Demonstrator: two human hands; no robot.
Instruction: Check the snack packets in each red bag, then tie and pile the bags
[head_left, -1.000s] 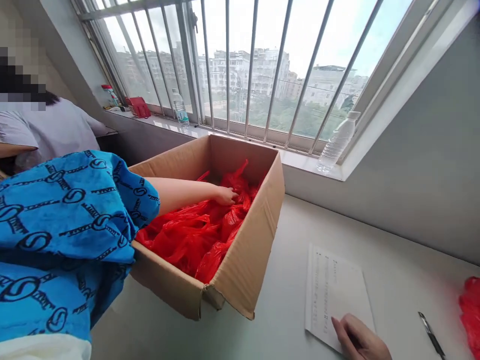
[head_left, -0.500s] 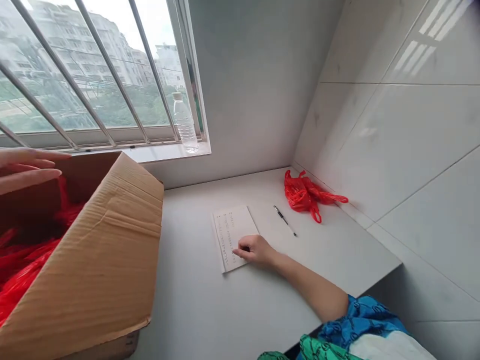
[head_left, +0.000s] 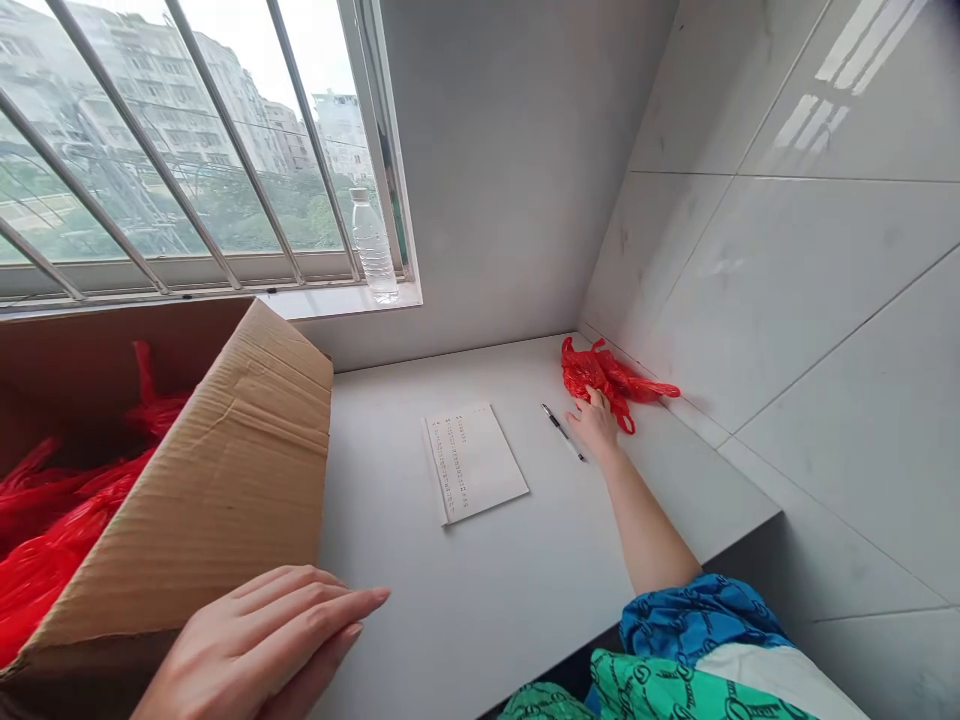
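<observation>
My right hand (head_left: 596, 425) rests on a crumpled red plastic bag (head_left: 611, 375) lying in the corner of the counter against the tiled wall. I cannot tell whether its fingers grip the bag. A black-and-silver pen (head_left: 561, 432) lies just left of that hand, and a sheet of handwritten paper (head_left: 474, 462) lies further left. My left hand (head_left: 262, 645) is at the bottom of the view, its fingers extended and holding nothing, against the near wall of a cardboard box (head_left: 217, 470). Red plastic bags (head_left: 45, 510) fill the box, partly hidden by that wall.
The white counter (head_left: 405, 620) ends at a front edge running down to the lower right, with tiled wall (head_left: 787, 310) on the right. A clear plastic bottle (head_left: 367, 248) stands on the windowsill before barred windows (head_left: 172, 170). My blue and green sleeves (head_left: 694, 620) show below.
My right hand has moved off the paper, forward and right onto the red bag. My left hand has moved from the far side of the box to its near wall.
</observation>
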